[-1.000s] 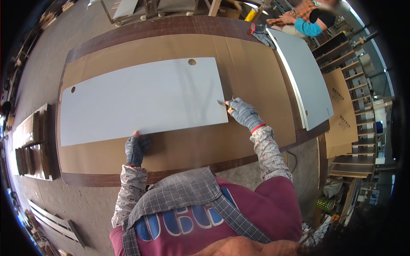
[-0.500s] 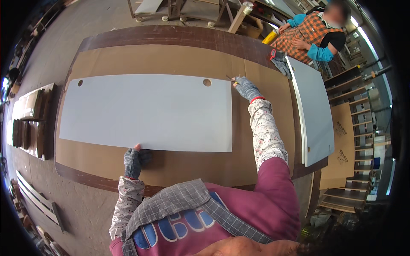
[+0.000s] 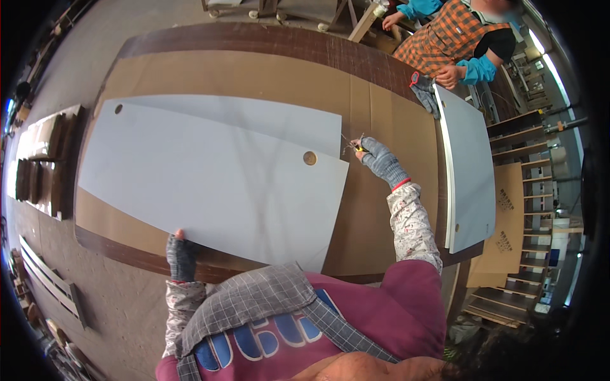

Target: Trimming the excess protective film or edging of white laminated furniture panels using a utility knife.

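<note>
A pale grey flat panel (image 3: 210,171) with a round hole near each far corner lies turned askew, its right end swung toward me. A second grey panel (image 3: 292,120) shows beneath it along the far side. My left hand (image 3: 182,255), in a grey fingerless glove, grips the top panel's near edge, thumb on top and the other fingers mostly hidden. Off the panels' right end, my right hand (image 3: 383,160), gloved alike, is closed round a small thin tool (image 3: 360,149) with a yellow part. Its exact kind is too small to tell.
Brown cardboard (image 3: 381,222) covers a dark table (image 3: 254,35). More grey panels (image 3: 470,171) lean or lie at its right side, beside a grey glove (image 3: 424,95). A co-worker in an orange checked apron (image 3: 438,38) stands at the far right. Wooden pieces (image 3: 47,165) lie left of the table.
The top panel's right end has swung toward me, baring the panel below. My left hand has moved left and nearer with the edge; my right hand has come nearer and slightly right.
</note>
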The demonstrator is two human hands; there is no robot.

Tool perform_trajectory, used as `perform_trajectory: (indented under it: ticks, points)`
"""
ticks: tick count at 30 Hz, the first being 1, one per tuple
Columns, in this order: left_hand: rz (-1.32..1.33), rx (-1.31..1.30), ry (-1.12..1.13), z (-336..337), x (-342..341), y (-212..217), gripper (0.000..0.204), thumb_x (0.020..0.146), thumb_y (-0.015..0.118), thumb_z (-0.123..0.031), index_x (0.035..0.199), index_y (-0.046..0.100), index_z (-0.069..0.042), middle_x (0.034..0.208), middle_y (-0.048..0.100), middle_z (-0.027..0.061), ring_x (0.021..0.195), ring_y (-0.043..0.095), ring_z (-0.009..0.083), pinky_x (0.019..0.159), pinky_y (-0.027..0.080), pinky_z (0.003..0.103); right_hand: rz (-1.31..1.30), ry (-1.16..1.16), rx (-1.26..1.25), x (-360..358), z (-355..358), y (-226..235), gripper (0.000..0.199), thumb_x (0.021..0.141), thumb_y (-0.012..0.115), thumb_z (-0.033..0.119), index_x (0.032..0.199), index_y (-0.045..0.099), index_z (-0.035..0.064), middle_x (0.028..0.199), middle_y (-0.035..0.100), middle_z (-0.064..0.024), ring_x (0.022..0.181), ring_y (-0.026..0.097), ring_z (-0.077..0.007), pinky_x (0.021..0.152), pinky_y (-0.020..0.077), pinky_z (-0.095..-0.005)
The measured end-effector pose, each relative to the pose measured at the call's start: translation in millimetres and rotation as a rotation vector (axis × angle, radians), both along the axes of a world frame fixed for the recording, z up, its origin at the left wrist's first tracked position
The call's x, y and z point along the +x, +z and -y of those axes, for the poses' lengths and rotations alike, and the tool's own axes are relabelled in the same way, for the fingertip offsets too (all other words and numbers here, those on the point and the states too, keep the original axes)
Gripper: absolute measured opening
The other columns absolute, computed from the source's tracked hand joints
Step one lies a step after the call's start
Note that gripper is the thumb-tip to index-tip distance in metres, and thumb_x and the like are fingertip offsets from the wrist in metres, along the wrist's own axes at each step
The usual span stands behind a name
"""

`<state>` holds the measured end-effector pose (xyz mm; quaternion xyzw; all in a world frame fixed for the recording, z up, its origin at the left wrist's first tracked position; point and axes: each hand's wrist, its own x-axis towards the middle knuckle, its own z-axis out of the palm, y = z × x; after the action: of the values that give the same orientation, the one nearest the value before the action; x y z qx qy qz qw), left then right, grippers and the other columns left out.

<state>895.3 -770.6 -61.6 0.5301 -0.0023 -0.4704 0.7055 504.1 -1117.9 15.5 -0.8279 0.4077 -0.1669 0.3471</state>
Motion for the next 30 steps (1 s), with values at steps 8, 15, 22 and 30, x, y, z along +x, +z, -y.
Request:
perform_trajectory:
  ticks: [8,15,22,30]
  points:
    - [0.034,0.057,0.015,-4,10,-11,0.024,0.077,0.060,-0.029,0.087,0.054,-0.008,0.081,0.059,0.0029,0.071,0.057,0.0169,0.062,0.047,0.029,-0.412,0.361,-0.323,-4,-17,6,0.036,0.067,0.065,0.011,0.103,0.060,0.0119,0.091,0.057,-0.0038,0.090,0.053,-0.0223,0.081,0.0410,-0.0345]
    - [0.019,0.078,0.001,1,-1,7,0.021,0.078,0.059,-0.029,0.081,0.055,-0.008,0.076,0.057,0.0025,0.066,0.055,0.0157,0.058,0.046,0.028,-0.429,0.455,-0.330,0,-10,8,0.033,0.066,0.065,0.010,0.099,0.061,0.0108,0.090,0.058,-0.0039,0.088,0.053,-0.0229,0.081,0.0409,-0.0347]
    - [0.134,0.077,0.022,1,-5,5,0.022,0.081,0.058,-0.025,0.076,0.051,-0.005,0.071,0.056,0.0046,0.064,0.055,0.0152,0.059,0.046,0.028,-0.402,0.520,-0.291,31,5,10,0.024,0.069,0.064,0.013,0.093,0.062,0.0117,0.085,0.058,-0.0041,0.083,0.054,-0.0232,0.077,0.0420,-0.0350]
    - [0.109,0.073,0.027,1,-7,4,0.023,0.080,0.058,-0.026,0.073,0.050,-0.006,0.066,0.055,0.0035,0.058,0.052,0.0131,0.052,0.043,0.025,-0.491,0.545,-0.307,62,12,9,0.023,0.072,0.062,0.019,0.095,0.062,0.0143,0.087,0.058,-0.0029,0.087,0.053,-0.0219,0.079,0.0408,-0.0345]
